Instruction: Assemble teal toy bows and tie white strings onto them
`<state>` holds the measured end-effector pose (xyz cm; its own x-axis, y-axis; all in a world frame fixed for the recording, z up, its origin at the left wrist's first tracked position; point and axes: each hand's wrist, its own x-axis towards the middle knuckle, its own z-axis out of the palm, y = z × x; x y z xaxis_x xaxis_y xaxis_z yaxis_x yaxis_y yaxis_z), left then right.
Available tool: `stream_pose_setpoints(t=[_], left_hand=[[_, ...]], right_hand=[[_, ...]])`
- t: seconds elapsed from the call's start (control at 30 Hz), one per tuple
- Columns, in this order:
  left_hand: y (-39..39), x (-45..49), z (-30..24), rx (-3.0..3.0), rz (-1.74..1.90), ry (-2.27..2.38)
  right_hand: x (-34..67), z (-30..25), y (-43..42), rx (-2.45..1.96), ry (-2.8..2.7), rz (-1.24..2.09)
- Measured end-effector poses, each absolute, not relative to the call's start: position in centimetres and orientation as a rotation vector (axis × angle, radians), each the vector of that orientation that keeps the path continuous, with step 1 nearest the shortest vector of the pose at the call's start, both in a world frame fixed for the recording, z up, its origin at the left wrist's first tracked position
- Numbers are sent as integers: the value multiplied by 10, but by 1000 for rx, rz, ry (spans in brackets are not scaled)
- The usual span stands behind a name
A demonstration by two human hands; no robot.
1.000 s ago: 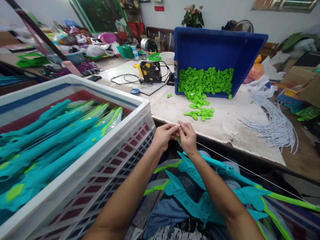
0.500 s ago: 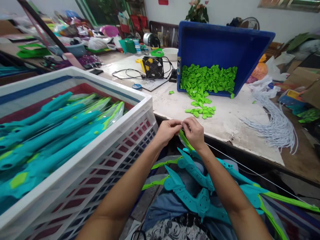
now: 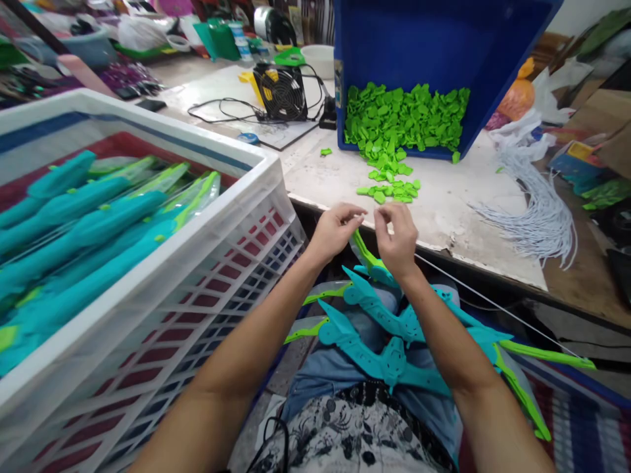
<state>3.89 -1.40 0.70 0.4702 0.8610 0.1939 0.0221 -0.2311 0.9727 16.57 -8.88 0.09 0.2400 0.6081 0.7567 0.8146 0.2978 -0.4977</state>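
My left hand (image 3: 336, 231) is closed in a pinch, with a small white bit of string at its fingertips. Just to its right, my right hand (image 3: 397, 238) has its fingers curled in a pinch, and the string in them is mostly hidden. Below both hands rises the green limb (image 3: 365, 251) of a teal-and-green toy bow. A white string (image 3: 488, 303) runs taut from behind my right hand to the green tip at lower right. More teal toy bows (image 3: 365, 358) lie across my lap, under my forearms.
A white crate (image 3: 236, 289) with several finished-looking teal bows (image 3: 89, 230) stands at left. On the table, a tilted blue bin (image 3: 438, 39) spills green plastic pieces (image 3: 404, 118). White strings (image 3: 547, 217) lie in a bundle at right; a small fan (image 3: 283, 92) stands behind.
My hands have drawn slightly apart from fingertips touching, opening a small gap between them. The camera view has tilted down and shifted a little.
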Motion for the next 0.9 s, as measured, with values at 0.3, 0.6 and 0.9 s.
stream_pose_setpoints(t=[0.3, 0.6, 0.9], left_hand=[[-37, -33, -30, 1294, 991, 1151], [-95, -75, -48, 1809, 767, 1221], [-124, 40, -54, 2028, 705, 650]], right_hand=[[223, -68, -217, -1682, -1783, -190], [241, -80, -315, -1986, -1495, -260], [273, -106, -273, -2230, -1475, 6]])
